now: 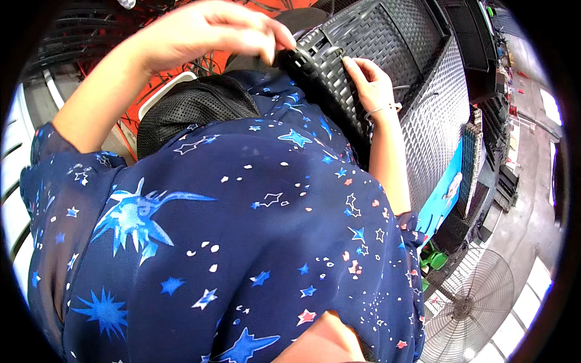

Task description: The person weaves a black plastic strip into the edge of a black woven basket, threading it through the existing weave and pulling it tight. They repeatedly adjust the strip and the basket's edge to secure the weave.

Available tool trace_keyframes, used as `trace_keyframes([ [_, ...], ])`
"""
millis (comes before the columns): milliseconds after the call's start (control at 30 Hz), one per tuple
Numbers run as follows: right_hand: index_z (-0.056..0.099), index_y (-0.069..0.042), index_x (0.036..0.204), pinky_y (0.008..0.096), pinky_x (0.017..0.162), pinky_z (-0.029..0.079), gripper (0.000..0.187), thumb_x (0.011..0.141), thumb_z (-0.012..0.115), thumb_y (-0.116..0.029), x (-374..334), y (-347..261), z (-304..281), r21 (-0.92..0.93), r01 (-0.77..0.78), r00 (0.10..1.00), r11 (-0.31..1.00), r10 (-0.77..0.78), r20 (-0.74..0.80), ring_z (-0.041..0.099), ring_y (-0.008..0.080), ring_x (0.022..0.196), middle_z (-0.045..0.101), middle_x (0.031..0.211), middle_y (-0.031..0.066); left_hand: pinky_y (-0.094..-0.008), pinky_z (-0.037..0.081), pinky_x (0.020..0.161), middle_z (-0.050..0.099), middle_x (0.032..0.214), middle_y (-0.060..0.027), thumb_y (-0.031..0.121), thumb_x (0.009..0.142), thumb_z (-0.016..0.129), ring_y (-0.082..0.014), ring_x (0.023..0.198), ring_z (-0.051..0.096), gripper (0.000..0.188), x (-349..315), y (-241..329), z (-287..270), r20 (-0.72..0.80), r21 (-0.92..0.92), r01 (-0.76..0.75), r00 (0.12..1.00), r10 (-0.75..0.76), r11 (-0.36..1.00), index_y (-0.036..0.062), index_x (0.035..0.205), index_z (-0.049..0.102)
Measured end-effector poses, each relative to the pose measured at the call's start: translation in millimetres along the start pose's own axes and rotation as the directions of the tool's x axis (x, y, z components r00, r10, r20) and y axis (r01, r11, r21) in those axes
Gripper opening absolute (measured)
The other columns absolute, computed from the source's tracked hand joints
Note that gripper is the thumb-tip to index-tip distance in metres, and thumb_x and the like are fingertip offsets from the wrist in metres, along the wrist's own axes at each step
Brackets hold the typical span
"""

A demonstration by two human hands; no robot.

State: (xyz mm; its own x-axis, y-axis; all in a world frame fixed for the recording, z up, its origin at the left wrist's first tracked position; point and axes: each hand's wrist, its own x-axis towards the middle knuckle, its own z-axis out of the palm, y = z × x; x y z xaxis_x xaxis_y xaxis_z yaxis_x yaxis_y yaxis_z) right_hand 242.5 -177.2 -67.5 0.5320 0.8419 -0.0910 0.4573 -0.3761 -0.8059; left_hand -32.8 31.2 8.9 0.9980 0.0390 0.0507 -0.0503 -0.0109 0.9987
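Note:
A black woven rattan furniture piece point(387, 42) leans across the top middle, its near edge running close to my body. My right hand point(372, 85) is at this edge, thumb and forefinger pinched against the weave, with a thin bracelet on the wrist. Over the left corner of the same piece is my left hand point(239, 30), fingers bent. Its fingertips are smeared by motion at the woven edge, so whether a strand lies between them does not show. A second woven side point(439, 91), shining in the light, drops away beyond my right forearm.
Black mesh point(193, 112) and a white rim point(166, 94) lie by my left side. Loose black strands point(209, 66) cover a red surface. On the right are a blue panel point(442, 196), stacked dark woven pieces point(475, 163), a green object point(434, 260) and a large fan point(463, 307).

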Motion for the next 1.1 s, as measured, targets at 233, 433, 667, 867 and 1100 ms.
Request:
trace_keyframes([
  [233,0.065,-0.004,0.112,0.036,0.091,0.049,0.045,0.079,0.079,-0.032,-4,-6,7,-0.204,0.233,0.955,0.951,-0.263,-0.136,0.061,0.0259,0.103,0.062,0.11,0.0136,-0.039,0.055,0.081,0.071,0.091,-0.0115,0.03,0.104,0.041,-0.0245,0.084,0.069,0.04,-24,30,-40,-0.487,-0.232,-0.355,0.848,0.208,0.905,-0.0005,0.104,0.066],
  [433,0.066,-0.005,0.106,0.0379,0.093,0.048,0.038,0.075,0.08,-0.024,-23,-20,7,-0.377,0.433,0.823,0.819,-0.53,-0.206,0.059,0.0295,0.105,0.061,0.108,0.0138,-0.0316,0.052,0.084,0.067,0.106,-0.0089,0.022,0.099,0.056,-0.0172,0.097,0.064,0.028,-5,19,-6,-0.521,-0.099,0.116,0.84,-0.15,0.988,-0.0001,0.111,0.066],
  [667,0.067,-0.005,0.102,0.0368,0.091,0.048,0.031,0.075,0.078,-0.019,-38,-25,16,-0.317,0.448,0.843,0.836,-0.514,-0.161,0.06,0.029,0.103,0.061,0.107,0.013,-0.0302,0.05,0.094,0.068,0.11,-0.0069,0.028,0.101,0.053,-0.0151,0.102,0.065,0.033,16,-16,20,-0.29,0.024,0.082,0.954,-0.071,0.996,0.0019,0.118,0.064],
  [867,0.067,-0.006,0.102,0.0381,0.088,0.048,0.031,0.075,0.077,-0.016,-46,-35,27,-0.303,0.49,0.828,0.818,-0.545,-0.132,0.06,0.0303,0.099,0.06,0.104,0.0133,-0.0297,0.048,0.096,0.068,0.112,-0.0052,0.025,0.1,0.055,-0.0132,0.105,0.063,0.033,26,-19,26,-0.225,0.016,-0.006,0.974,0.01,1.0,0.0023,0.122,0.063],
  [1100,0.069,-0.007,0.099,0.0376,0.081,0.049,0.027,0.075,0.077,-0.016,-46,-39,33,-0.303,0.507,0.825,0.807,-0.556,-0.101,0.061,0.0295,0.091,0.061,0.096,0.012,-0.0221,0.047,0.079,0.069,0.101,-0.0016,0.012,0.093,0.065,-0.0063,0.089,0.06,0.022,24,-9,35,-0.293,-0.028,-0.084,0.953,0.072,0.996,0.0029,0.112,0.069],
])
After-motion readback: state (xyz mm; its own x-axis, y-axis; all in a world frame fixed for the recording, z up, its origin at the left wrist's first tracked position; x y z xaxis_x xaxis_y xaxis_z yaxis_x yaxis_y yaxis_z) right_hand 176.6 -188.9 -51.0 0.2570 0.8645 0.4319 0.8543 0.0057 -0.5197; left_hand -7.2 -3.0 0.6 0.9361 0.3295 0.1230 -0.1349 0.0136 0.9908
